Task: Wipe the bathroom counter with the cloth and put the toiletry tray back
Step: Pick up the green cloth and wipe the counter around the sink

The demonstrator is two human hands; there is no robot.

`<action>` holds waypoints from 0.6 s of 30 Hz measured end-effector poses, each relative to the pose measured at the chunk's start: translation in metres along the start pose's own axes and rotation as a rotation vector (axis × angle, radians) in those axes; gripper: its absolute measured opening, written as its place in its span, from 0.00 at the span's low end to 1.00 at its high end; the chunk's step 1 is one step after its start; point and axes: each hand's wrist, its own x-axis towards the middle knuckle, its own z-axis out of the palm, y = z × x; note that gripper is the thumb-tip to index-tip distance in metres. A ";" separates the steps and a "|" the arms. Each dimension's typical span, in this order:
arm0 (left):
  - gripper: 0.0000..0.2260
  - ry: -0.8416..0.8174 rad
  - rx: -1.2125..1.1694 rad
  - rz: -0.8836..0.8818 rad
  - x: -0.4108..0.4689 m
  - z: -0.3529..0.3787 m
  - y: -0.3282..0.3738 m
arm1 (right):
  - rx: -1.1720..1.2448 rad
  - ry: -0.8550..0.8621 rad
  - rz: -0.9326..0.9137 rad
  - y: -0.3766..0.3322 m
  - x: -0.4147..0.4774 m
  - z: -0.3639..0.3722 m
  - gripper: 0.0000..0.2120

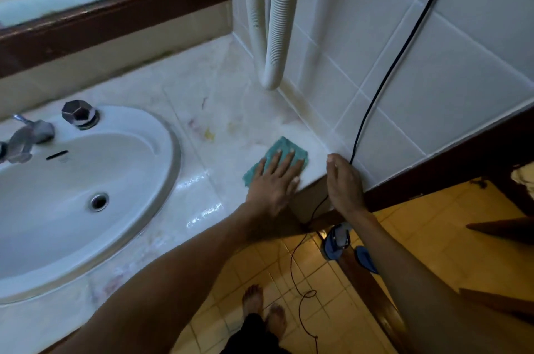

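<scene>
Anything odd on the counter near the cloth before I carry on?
Yes: yellow and pinkish stains mark the counter beyond the cloth under the left hand. A black cable hangs past the right hand.

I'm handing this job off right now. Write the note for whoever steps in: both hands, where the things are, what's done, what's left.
Left hand: flat, fingers spread, pressing the teal cloth onto the counter near its right front corner.
Right hand: open, holding nothing, at the counter's corner edge beside the black cable that hangs down the tiled wall.
Done: the strip between the sink and the cloth shines wet, so it looks wiped.
Left: yellowish and pinkish marks remain on the counter behind the cloth, towards the white hoses. The toiletry tray is not in view; find it and put it back once the counter is clean.
</scene>
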 end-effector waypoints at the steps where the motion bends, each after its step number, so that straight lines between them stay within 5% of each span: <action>1: 0.24 -0.015 0.043 0.098 -0.014 0.001 -0.016 | -0.009 -0.019 -0.008 0.001 0.000 -0.001 0.12; 4: 0.24 -0.004 0.115 0.167 -0.026 -0.015 -0.072 | -0.074 -0.164 0.030 0.010 0.000 -0.002 0.16; 11: 0.25 0.086 -0.059 -0.307 0.068 -0.023 -0.022 | -0.283 -0.300 0.005 0.023 -0.011 -0.011 0.20; 18: 0.24 -0.036 0.098 0.134 0.030 0.005 0.027 | -0.346 -0.277 -0.017 0.014 -0.010 -0.023 0.15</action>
